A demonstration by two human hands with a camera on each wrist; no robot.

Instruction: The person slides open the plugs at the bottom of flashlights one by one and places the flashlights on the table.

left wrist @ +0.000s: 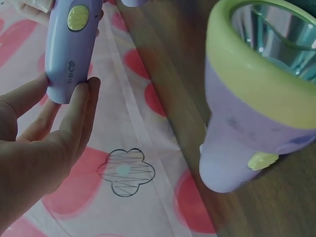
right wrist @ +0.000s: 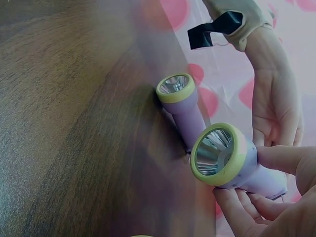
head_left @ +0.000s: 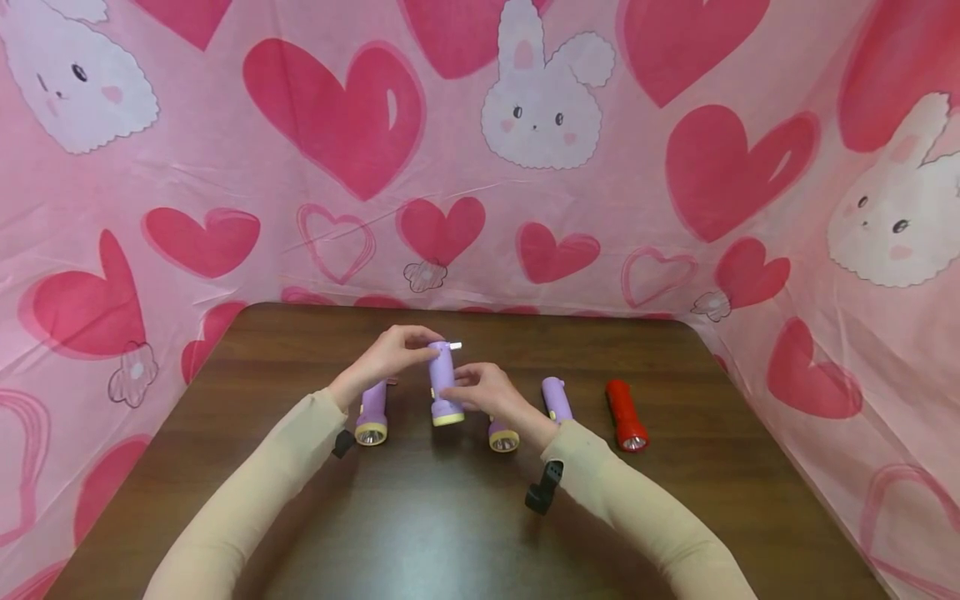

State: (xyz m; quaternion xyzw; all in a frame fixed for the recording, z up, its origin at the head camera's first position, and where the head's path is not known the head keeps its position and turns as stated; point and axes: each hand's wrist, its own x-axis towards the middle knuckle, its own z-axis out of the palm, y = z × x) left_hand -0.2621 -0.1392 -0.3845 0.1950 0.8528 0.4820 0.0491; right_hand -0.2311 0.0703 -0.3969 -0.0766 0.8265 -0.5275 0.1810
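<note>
A purple flashlight (head_left: 442, 379) with a yellow rim is held above the table between both hands, its lens end low and its tail up. My left hand (head_left: 384, 360) pinches the tail end, from which a small white piece sticks out. With thumb and fingers my right hand (head_left: 491, 392) grips it near the head. In the left wrist view a yellow switch (left wrist: 78, 18) shows on its body. The right wrist view shows its lens (right wrist: 215, 152). Another purple flashlight (head_left: 372, 412) lies beside the left hand. A third purple flashlight (head_left: 503, 435) is partly hidden under the right hand.
Right of the hands lie another purple flashlight (head_left: 556, 398), partly covered by the right wrist, and a red flashlight (head_left: 626, 415). All rest on a dark wooden table (head_left: 420, 517). A pink cloth (head_left: 465, 167) with hearts and rabbits hangs around the table's back and sides.
</note>
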